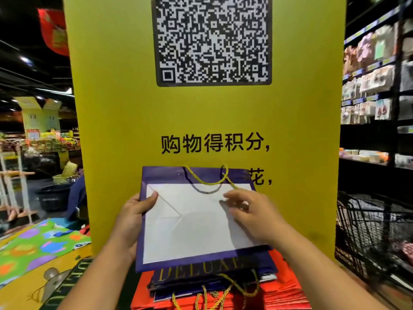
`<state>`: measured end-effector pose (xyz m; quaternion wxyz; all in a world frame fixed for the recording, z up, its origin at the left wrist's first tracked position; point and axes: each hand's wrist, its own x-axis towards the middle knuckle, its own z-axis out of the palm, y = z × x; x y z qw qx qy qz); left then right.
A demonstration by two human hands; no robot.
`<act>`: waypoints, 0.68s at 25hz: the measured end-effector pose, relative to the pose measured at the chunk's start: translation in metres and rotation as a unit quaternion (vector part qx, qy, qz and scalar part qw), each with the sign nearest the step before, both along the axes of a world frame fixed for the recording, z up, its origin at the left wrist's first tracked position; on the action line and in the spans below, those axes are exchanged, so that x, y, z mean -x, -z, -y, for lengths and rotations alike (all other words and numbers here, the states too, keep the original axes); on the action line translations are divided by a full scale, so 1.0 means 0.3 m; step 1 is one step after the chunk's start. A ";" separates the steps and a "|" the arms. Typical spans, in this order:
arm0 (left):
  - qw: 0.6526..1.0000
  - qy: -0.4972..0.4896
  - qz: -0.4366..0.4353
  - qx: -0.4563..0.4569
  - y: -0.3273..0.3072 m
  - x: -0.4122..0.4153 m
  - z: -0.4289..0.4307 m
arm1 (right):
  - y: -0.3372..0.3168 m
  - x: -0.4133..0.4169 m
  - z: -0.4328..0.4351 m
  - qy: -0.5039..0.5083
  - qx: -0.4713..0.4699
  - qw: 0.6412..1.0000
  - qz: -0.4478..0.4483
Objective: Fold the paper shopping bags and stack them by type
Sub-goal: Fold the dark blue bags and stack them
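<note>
Purple paper bag (192, 233), seemingly light and stiff, mid-frame: left hand (134, 215) grips its left edge, right hand (250, 211) presses relaxed fingers on it. Edges look the safest hold.

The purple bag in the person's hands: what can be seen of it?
The purple bag looks like paper, folded flat and held up at a tilt, with its white, creased bottom panel facing the camera. A yellow cord handle loops across its top edge. The left hand grips its left edge, thumb in front. The right hand has its fingers on the white panel. Below it lies a stack of similar bags.
</note>
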<state>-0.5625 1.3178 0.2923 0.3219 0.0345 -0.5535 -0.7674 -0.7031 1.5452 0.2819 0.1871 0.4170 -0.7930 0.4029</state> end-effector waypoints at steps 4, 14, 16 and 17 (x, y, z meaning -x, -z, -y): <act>0.989 -0.012 0.145 0.002 0.135 0.056 0.124 | 0.092 0.078 -0.041 0.168 -0.075 0.983 0.019; 0.705 -0.143 0.309 0.622 0.317 0.268 0.157 | 0.270 0.165 0.009 0.160 -0.258 0.949 0.084; 0.694 -0.079 0.306 0.646 0.317 0.308 0.132 | 0.274 0.175 0.012 0.170 -0.223 0.957 0.075; 0.681 -0.072 0.317 0.656 0.331 0.327 0.128 | 0.278 0.183 0.005 0.174 -0.214 0.958 0.075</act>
